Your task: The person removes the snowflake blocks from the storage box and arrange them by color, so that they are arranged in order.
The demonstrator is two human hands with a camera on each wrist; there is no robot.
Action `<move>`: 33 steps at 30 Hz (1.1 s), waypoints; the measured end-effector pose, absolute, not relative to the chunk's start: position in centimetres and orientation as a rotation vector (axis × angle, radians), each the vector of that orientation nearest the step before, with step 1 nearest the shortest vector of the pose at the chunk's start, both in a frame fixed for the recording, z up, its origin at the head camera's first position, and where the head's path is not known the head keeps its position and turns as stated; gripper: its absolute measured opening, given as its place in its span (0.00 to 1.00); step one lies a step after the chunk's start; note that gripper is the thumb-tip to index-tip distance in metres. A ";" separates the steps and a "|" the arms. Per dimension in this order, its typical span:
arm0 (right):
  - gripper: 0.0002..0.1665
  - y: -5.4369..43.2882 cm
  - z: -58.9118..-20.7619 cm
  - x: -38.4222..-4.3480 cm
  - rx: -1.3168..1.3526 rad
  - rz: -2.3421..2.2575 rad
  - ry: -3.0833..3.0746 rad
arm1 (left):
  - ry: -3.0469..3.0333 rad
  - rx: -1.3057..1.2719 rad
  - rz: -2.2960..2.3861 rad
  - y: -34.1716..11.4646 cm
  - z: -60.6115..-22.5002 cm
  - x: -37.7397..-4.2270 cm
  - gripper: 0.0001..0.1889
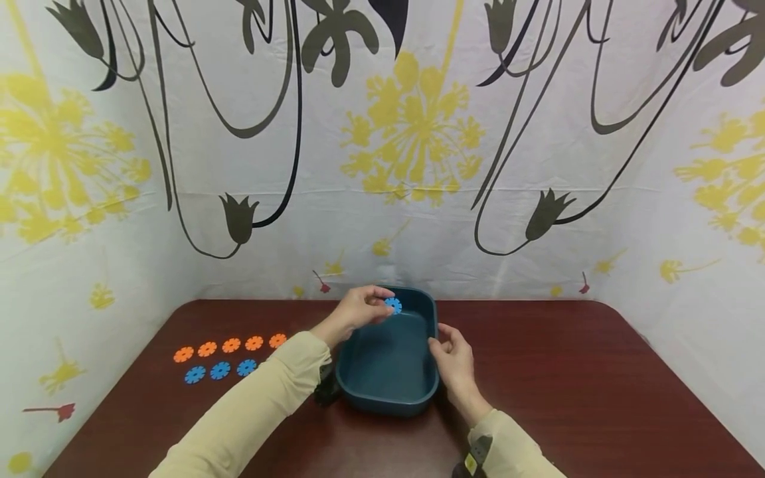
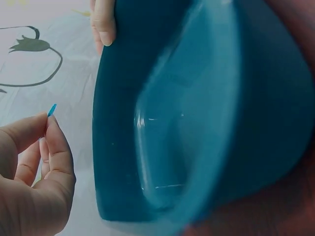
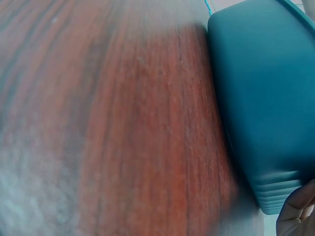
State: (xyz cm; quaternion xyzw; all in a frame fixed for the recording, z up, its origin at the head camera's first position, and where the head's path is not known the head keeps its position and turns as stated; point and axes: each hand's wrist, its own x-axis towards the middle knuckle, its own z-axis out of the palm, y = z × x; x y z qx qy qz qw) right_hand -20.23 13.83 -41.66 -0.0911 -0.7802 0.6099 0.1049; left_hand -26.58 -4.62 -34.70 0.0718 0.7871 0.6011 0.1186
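My left hand pinches a small blue notched disc between thumb and fingertips, above the far part of a teal plastic bin. In the left wrist view that disc is seen edge-on at the fingertips. With thumb over the rim and fingers along the outside, my right hand grips the bin's right wall. The right wrist view has the bin's outer side and part of the right hand at the lower right corner. No discs show on the bin's visible floor.
Left of the bin, a row of several orange notched discs lies on the dark red-brown table. Nearer me are three blue discs, partly beside my left sleeve. A flower-patterned cloth hangs behind the table.
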 end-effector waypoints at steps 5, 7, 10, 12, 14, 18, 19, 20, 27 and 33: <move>0.23 14.0 -41.7 -20.4 -0.264 1.793 -2.305 | 2.278 0.159 1.830 -5.8 -35.0 -26.1 0.16; 0.23 14.0 -41.7 -20.4 -0.269 1.785 -2.308 | 2.273 0.136 1.845 -6.2 -35.0 -25.9 0.17; 0.23 14.0 -41.6 -20.4 -0.271 1.780 -2.318 | 2.258 0.097 1.870 -7.0 -35.1 -25.5 0.18; 0.23 14.0 -41.6 -20.3 -0.271 1.779 -2.325 | 2.255 0.081 1.878 -7.6 -35.3 -25.2 0.18; 0.23 13.9 -41.5 -20.3 -0.267 1.780 -2.327 | 2.245 0.063 1.896 -8.2 -35.4 -25.0 0.18; 0.23 13.9 -41.5 -20.2 -0.261 1.773 -2.328 | 2.249 0.030 1.911 -9.3 -35.9 -24.5 0.18; 0.23 13.9 -41.5 -20.2 -0.263 1.773 -2.328 | 2.253 0.021 1.913 -9.6 -35.9 -24.4 0.18; 0.23 13.9 -41.5 -20.2 -0.262 1.772 -2.330 | 2.255 0.010 1.915 -9.9 -36.0 -24.2 0.18; 0.23 13.9 -41.6 -20.2 -0.260 1.774 -2.326 | 2.252 -0.038 1.968 -11.9 -36.9 -23.5 0.17; 0.24 13.9 -41.6 -20.1 -0.251 1.771 -2.334 | 2.227 -0.056 1.984 -13.8 -37.4 -22.8 0.19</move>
